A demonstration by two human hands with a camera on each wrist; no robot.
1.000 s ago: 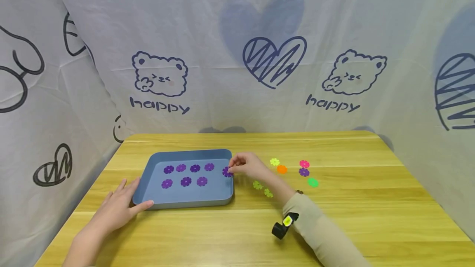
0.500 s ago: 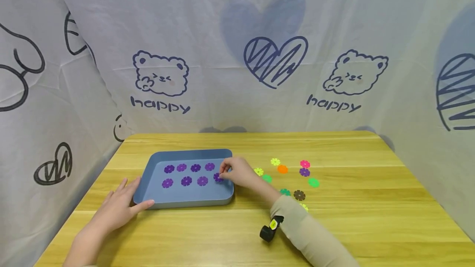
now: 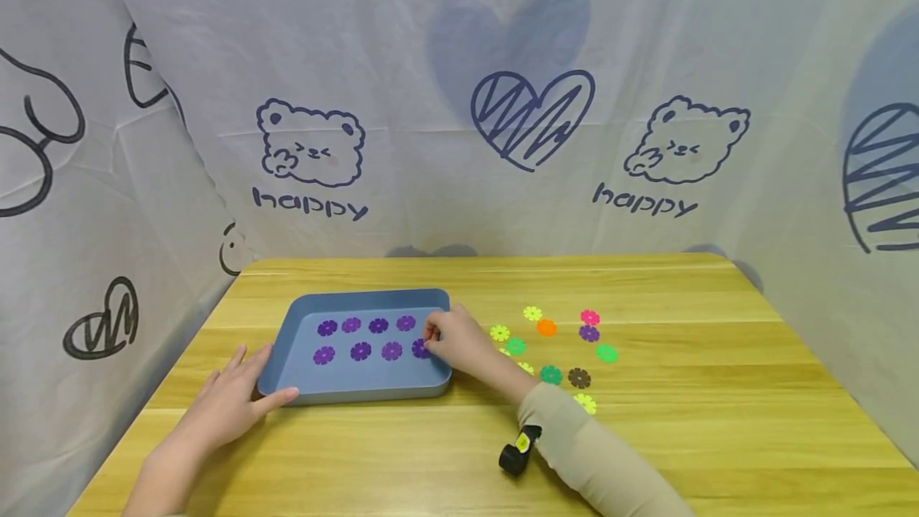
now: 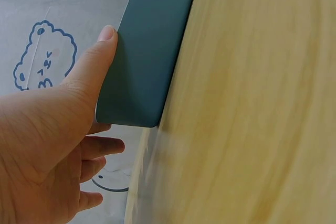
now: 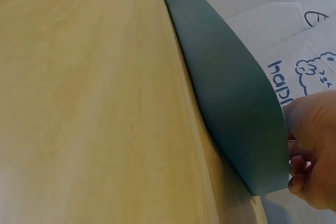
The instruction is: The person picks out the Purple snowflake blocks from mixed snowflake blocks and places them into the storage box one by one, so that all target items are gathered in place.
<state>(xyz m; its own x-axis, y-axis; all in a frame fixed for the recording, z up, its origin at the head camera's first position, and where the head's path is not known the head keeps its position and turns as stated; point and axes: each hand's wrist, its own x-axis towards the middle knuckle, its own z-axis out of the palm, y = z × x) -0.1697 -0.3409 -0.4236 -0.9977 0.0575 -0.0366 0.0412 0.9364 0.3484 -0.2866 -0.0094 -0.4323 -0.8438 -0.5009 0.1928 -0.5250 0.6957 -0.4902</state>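
Observation:
A shallow blue-grey tray point(image 3: 345, 383) sits on the table's left half. In it several purple flower-shaped plastic discs point(image 3: 360, 351) lie flat in two rows. My right hand point(image 3: 459, 341) reaches over the tray's right wall, its fingers curled, pinching a dark purple disc point(image 3: 420, 349) at the right end of the front row. The wall hides that disc in the right wrist view, where the curled hand point(image 5: 315, 145) shows beyond the rim. My left hand point(image 3: 230, 401) rests at the tray's front left corner with fingers loosely straight; its thumb point(image 4: 100, 56) lies along the front wall.
Right of the tray, loose discs are scattered on the wooden table point(image 3: 682, 421): an orange one point(image 3: 546, 327), a pink one point(image 3: 590, 317), a purple one point(image 3: 589, 333), a brown one point(image 3: 579, 378) and several green and yellow ones. A printed cloth point(image 3: 431, 206) hangs behind the table.
My right hand has carried the dark purple disc from the tray's right wall leftward and forward-down to the end of the front row. The left hand and tray have stayed put.

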